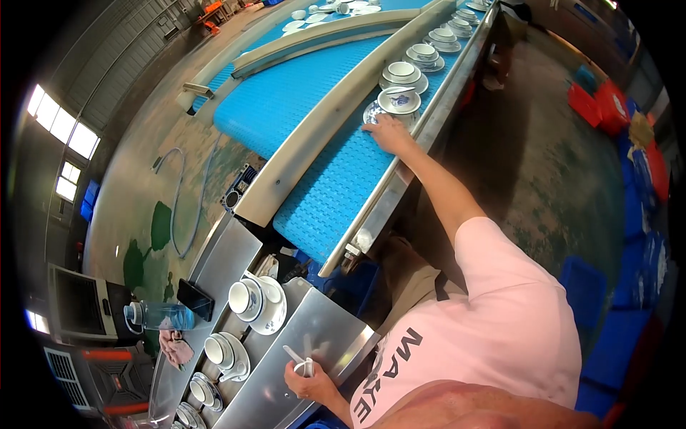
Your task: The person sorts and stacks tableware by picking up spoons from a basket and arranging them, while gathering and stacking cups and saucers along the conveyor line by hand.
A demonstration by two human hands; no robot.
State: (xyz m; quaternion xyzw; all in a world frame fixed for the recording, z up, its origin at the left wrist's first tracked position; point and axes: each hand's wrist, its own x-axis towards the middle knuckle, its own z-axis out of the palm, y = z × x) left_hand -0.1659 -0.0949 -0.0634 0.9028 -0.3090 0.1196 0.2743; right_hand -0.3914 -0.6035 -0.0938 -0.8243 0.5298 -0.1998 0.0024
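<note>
Spoons (306, 367) pinched in left hand (309, 386); right hand (389, 134) at saucer (370, 112) rim, fingers slightly spread, pinch unclear; uneven pull could topple stacked bowl (400, 102).

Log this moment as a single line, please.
left hand: holds at least one white spoon | right hand: at patterned plate | place: blue belt | beyond: stacked dishes in a row
</note>
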